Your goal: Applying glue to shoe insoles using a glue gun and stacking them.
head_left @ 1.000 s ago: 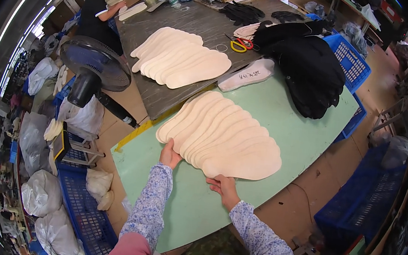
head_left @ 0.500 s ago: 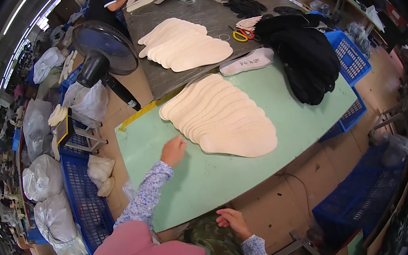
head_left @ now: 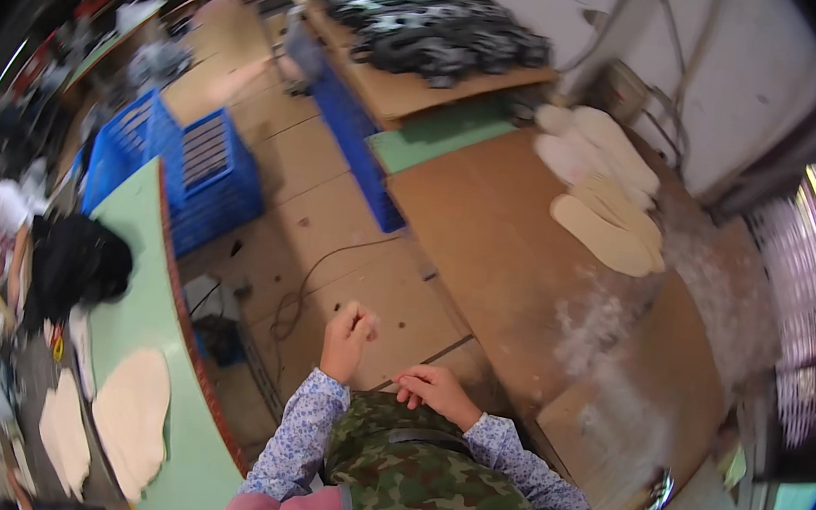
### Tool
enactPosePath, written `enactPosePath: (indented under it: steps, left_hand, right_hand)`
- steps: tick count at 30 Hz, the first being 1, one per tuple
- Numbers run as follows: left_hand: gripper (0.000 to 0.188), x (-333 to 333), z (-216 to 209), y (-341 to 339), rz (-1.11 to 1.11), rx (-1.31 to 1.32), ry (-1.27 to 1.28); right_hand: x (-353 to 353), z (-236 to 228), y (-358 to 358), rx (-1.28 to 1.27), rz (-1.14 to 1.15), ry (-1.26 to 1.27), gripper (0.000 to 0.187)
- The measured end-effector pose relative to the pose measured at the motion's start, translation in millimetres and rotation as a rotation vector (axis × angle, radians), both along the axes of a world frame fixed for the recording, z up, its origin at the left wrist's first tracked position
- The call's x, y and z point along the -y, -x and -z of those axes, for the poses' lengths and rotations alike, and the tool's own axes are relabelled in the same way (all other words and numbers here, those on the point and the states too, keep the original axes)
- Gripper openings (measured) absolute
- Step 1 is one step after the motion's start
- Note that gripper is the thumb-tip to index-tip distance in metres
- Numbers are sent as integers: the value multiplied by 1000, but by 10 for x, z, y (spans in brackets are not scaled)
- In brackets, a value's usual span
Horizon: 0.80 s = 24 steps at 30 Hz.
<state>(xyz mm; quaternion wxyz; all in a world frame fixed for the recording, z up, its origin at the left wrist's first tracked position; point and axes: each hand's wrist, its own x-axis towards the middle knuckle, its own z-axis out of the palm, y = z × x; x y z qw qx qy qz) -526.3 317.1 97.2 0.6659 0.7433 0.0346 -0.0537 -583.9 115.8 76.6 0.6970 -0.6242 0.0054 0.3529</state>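
Note:
Both my hands hover in front of the camouflage apron, above the gap between two tables. My left hand [head_left: 348,341] has its fingers curled in, and nothing shows in it. Beside it, slightly lower, my right hand [head_left: 437,394] is loosely closed with thumb and fingers together, also with nothing visible. On the green table [head_left: 190,442] to the left lies a fanned stack of cream insole-shaped pieces [head_left: 130,420], with another cream stack [head_left: 64,432] past it. Several pale insoles [head_left: 606,235] lie on the brown table [head_left: 491,234] to the right. Neither hand touches any of these.
Blue crates [head_left: 211,172] stand on the tiled floor beyond the green table. A black cable [head_left: 309,284] trails across the floor. Dark pieces [head_left: 435,21] are heaped on a board at the back. A black pile [head_left: 80,263] and another person [head_left: 5,214] are at far left.
My view has swung to the right, from the green table to the brown table. My left hand has drawn back from beside the cream stack and now is near my right hand.

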Motion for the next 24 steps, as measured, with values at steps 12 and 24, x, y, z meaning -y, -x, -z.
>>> enactPosePath:
  steps: [12, 24]
  left_hand:
    - [30, 3170, 378, -2104, 560, -158, 67]
    - [38, 4238, 1537, -3269, 406, 590, -714]
  right_hand:
    - [1666, -89, 86, 95, 830, 174, 20]
    - [1768, -115, 675, -159, 1470, 153, 13]
